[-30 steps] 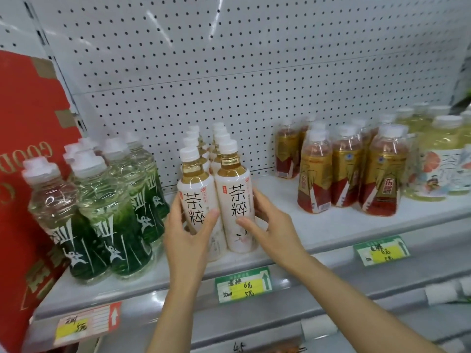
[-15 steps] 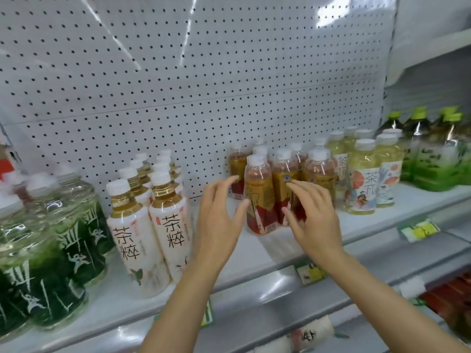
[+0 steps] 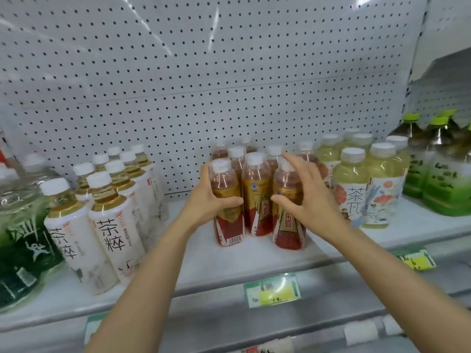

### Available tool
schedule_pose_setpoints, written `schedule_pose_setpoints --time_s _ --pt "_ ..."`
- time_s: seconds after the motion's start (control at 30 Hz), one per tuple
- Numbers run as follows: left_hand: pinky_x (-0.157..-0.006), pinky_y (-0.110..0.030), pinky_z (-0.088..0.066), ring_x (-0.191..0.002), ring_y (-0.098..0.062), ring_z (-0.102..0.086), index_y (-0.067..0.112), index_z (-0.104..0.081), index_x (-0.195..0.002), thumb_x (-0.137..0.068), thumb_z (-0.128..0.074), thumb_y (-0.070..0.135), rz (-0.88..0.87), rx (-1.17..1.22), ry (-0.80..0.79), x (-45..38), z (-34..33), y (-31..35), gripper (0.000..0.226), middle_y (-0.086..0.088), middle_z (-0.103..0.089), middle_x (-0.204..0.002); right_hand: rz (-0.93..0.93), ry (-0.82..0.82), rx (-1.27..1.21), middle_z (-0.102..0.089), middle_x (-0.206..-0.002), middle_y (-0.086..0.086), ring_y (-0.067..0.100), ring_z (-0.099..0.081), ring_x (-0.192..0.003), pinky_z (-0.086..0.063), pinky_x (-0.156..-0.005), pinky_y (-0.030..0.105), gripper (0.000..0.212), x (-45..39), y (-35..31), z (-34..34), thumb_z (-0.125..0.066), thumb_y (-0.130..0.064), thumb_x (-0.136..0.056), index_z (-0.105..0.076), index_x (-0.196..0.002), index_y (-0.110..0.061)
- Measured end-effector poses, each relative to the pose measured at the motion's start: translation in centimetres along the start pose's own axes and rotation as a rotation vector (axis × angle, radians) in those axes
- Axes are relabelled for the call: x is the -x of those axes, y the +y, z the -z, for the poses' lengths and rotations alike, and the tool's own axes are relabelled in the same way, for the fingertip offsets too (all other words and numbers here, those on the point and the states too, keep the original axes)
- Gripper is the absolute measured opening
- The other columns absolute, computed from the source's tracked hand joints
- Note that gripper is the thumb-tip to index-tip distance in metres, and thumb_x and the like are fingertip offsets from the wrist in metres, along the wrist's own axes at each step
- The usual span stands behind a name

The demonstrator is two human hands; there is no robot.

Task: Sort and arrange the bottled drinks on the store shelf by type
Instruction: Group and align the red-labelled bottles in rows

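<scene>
Both hands on the red-and-gold bottles mid-shelf (image 3: 229, 261), likely squaring that group into a tidy block. Left hand (image 3: 204, 200) wraps the front-left bottle (image 3: 226, 200): thumb across its front, fingers (image 3: 205, 171) curled behind, closed on it. Right hand (image 3: 305, 197) is on the front-right bottle (image 3: 288, 212): thumb touching the label, fingers spread wide over the cap, not clamped. A third bottle (image 3: 256, 194) stands between the thumbs. White-label bottles (image 3: 112, 225) sit well left of the left hand, pale green bottles (image 3: 356, 189) just beyond the right.

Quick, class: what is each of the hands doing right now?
Left hand: closed around the front-left red-and-gold labelled plastic tea bottle.
Right hand: open, fingers spread against the front-right red-and-gold bottle.
</scene>
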State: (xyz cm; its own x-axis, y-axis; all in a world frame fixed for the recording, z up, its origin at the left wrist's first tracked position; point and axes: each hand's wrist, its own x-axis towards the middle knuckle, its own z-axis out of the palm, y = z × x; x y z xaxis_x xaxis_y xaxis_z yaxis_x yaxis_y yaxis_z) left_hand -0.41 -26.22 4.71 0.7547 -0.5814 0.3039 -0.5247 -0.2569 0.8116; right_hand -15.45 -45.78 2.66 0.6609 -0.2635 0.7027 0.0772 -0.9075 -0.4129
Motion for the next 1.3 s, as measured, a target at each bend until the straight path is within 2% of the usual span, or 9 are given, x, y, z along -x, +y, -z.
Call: schedule_pose_setpoints --time_s 0.13,0.3,0.4,0.63,0.8,0.93,1.07,1.17,1.3 --pt "-0.072 -0.019 -0.051 -0.099 -0.002 -0.065 0.041 -0.028 -0.126 -0.072 -0.089 0.022 0.038 0.017 0.027 1.6 0.4 0.1 0.084 0.019 -0.063 -0.11 0.053 0.017 -0.049 -0.034 -0.142 -0.005 0.006 -0.045 -0.109 -0.049 -0.077 0.03 0.076 0.1 1.0 -0.2 -0.069 -0.042 -0.086 -0.024 -0.148 -0.041" --pt "-0.079 -0.024 -0.054 -0.098 -0.001 -0.064 0.033 -0.035 -0.129 -0.07 -0.09 0.021 0.085 -0.007 0.06 1.5 0.9 0.4 0.081 0.017 -0.063 -0.112 0.094 0.032 -0.049 -0.034 -0.14 -0.004 0.013 -0.049 -0.112 -0.056 -0.069 0.036 0.071 -0.4 1.0 -0.7 -0.064 -0.045 -0.086 -0.025 -0.145 -0.039" --pt "-0.088 -0.037 -0.056 -0.101 -0.009 -0.066 0.028 -0.04 -0.128 -0.067 -0.092 0.027 0.11 -0.053 0.099 1.4 1.3 0.6 0.08 0.014 -0.065 -0.112 0.092 0.051 -0.091 -0.032 -0.141 -0.004 0.007 -0.044 -0.112 -0.05 -0.073 0.03 0.072 0.0 1.4 -0.6 -0.067 -0.041 -0.086 -0.027 -0.145 -0.037" --pt "-0.09 -0.044 -0.057 -0.104 -0.018 -0.067 0.03 -0.042 -0.122 -0.067 -0.091 0.03 0.092 -0.139 0.135 0.8 1.4 0.3 0.074 0.009 -0.066 -0.116 0.014 0.084 -0.172 -0.033 -0.143 -0.001 0.008 -0.045 -0.108 -0.047 -0.08 0.028 0.073 0.2 1.9 0.2 -0.072 -0.034 -0.086 -0.026 -0.142 -0.037" --pt "-0.087 -0.041 -0.058 -0.102 -0.019 -0.067 0.025 -0.043 -0.118 -0.067 -0.092 0.03 0.091 -0.16 0.149 0.2 1.9 0.3 0.071 0.009 -0.066 -0.11 0.076 0.027 -0.077 -0.031 -0.146 0.001 0.009 -0.045 -0.11 -0.049 -0.084 0.032 0.072 0.1 0.7 -0.1 -0.068 -0.039 -0.088 -0.027 -0.146 -0.032" --pt "-0.072 -0.025 -0.055 -0.095 -0.01 -0.066 0.023 -0.043 -0.116 -0.068 -0.092 0.025 0.092 -0.12 0.122 0.0 2.2 0.7 0.069 0.016 -0.063 -0.102 0.039 0.048 -0.098 -0.033 -0.146 -0.001 0.008 -0.045 -0.111 -0.049 -0.088 0.034 0.071 0.2 0.6 0.1 -0.069 -0.037 -0.088 -0.029 -0.146 -0.034" --pt "-0.088 -0.039 -0.058 -0.105 -0.019 -0.068 0.02 -0.045 -0.126 -0.066 -0.093 0.026 0.076 -0.106 0.092 0.1 1.7 0.5 0.077 0.005 -0.068 -0.119 0.017 0.036 -0.085 -0.035 -0.144 0.0 0.01 -0.048 -0.108 -0.051 -0.086 0.035 0.07 0.1 0.3 0.2 -0.07 -0.036 -0.088 -0.03 -0.146 -0.034" --pt "-0.09 -0.039 -0.054 -0.109 -0.02 -0.062 0.017 -0.039 -0.132 -0.071 -0.09 0.024 0.115 -0.15 0.13 0.0 2.6 0.4 0.08 0.008 -0.058 -0.121 0.012 0.05 -0.107 -0.037 -0.143 0.0 0.009 -0.048 -0.108 -0.05 -0.088 0.035 0.069 0.2 -0.1 0.1 -0.071 -0.035 -0.087 -0.033 -0.145 -0.034" --pt "-0.096 -0.049 -0.054 -0.116 -0.028 -0.06 0.017 -0.036 -0.134 -0.072 -0.089 0.022 0.142 -0.162 0.17 -0.4 4.0 -0.6 0.082 -0.004 -0.056 -0.137 0.02 0.06 -0.116 -0.039 -0.141 0.0 0.008 -0.049 -0.108 -0.05 -0.088 0.036 0.068 0.4 -0.5 0.0 -0.071 -0.034 -0.086 -0.034 -0.143 -0.035"
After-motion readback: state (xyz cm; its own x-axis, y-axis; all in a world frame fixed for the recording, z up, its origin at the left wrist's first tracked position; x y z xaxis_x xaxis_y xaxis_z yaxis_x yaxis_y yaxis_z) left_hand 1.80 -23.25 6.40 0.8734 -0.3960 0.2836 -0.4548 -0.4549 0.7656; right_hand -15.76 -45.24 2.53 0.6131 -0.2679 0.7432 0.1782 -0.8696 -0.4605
